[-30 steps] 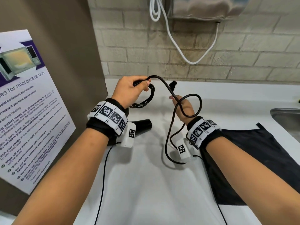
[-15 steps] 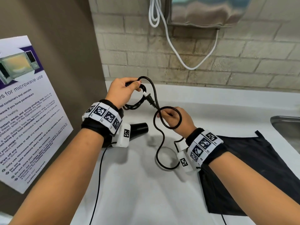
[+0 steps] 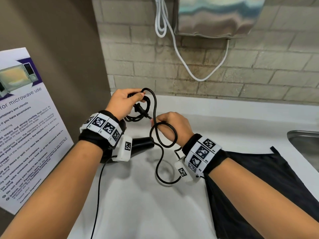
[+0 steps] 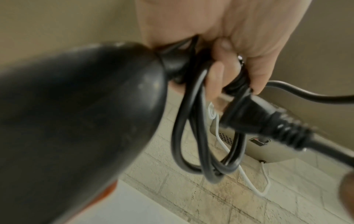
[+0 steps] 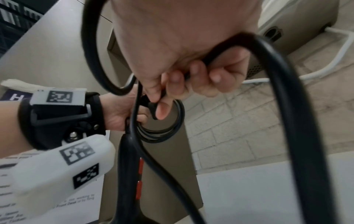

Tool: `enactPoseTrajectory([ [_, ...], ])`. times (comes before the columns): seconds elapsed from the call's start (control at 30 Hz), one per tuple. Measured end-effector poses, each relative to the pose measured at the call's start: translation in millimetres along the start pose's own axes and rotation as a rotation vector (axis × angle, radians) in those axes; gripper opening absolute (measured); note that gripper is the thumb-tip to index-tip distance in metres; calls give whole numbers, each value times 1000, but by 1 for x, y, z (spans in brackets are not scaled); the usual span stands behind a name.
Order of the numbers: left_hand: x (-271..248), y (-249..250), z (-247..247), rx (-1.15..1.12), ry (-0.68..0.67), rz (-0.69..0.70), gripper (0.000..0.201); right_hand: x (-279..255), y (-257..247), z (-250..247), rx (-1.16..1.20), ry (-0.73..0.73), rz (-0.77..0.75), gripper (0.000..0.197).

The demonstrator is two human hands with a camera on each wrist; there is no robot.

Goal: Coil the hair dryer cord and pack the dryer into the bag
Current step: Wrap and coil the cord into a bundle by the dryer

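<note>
My left hand (image 3: 133,100) grips several coiled loops of the black cord (image 4: 191,136) at the end of the hair dryer's handle. The black dryer (image 3: 143,143) hangs under that wrist over the counter; its handle with red switches (image 5: 128,174) shows in the right wrist view. The plug (image 4: 249,116) lies against my left fingers. My right hand (image 3: 155,121) is close beside the left one, fingers curled round a free stretch of cord (image 3: 172,133), fingertips at the plug. A slack loop drops to the counter. The black bag (image 3: 259,178) lies flat at the right.
A steel sink (image 3: 305,140) sits at the far right edge. A microwave poster (image 3: 25,135) leans at the left wall. A metal wall unit (image 3: 217,16) with a white cable (image 3: 174,42) hangs on the brick wall behind. White counter (image 3: 138,204) lies in front.
My right hand has moved left and closer to my left hand, bringing a loop of cord with it. The plug now lies at the left hand's coil.
</note>
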State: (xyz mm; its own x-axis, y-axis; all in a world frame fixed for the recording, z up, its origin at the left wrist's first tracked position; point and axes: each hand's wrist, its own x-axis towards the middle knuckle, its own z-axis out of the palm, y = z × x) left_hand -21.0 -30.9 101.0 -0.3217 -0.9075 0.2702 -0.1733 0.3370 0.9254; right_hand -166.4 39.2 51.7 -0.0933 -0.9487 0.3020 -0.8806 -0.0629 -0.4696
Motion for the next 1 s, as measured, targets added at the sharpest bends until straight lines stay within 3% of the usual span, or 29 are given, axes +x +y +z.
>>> enactPoseTrajectory([
  [0.1, -2, 1, 1, -29, -44, -20, 27, 15, -6, 4, 83, -29, 117, 34],
  [0.2, -2, 0, 1, -14, -86, -25, 28, 33, -19, 14, 356, 52, 194, 19],
  [0.3, -1, -6, -1, -14, -114, -41, 29, 46, -31, 21, 479, 99, 167, 37],
  [0.37, -2, -7, -1, -32, -118, -21, 30, 54, -32, 22, 483, 96, 120, 40],
  [0.47, -3, -9, -1, -45, -97, 42, 34, 62, -28, 19, 445, -27, 72, 24],
  [0.53, -2, -10, -3, -74, -98, 65, 34, 63, -18, 11, 430, -89, 33, 28],
  [0.6, -1, -10, -3, -108, -94, 78, 33, 60, -3, 1, 462, -151, 22, 13],
  [0.7, -1, -11, -3, -139, -89, 77, 31, 58, 25, -9, 336, -168, 30, 25],
  [0.83, -2, -8, -3, -196, -64, 70, 31, 55, 73, -16, 102, 28, 248, 28],
  [1.0, -3, -8, -2, -166, -71, 67, 32, 56, 95, -3, -113, 60, 532, 41],
])
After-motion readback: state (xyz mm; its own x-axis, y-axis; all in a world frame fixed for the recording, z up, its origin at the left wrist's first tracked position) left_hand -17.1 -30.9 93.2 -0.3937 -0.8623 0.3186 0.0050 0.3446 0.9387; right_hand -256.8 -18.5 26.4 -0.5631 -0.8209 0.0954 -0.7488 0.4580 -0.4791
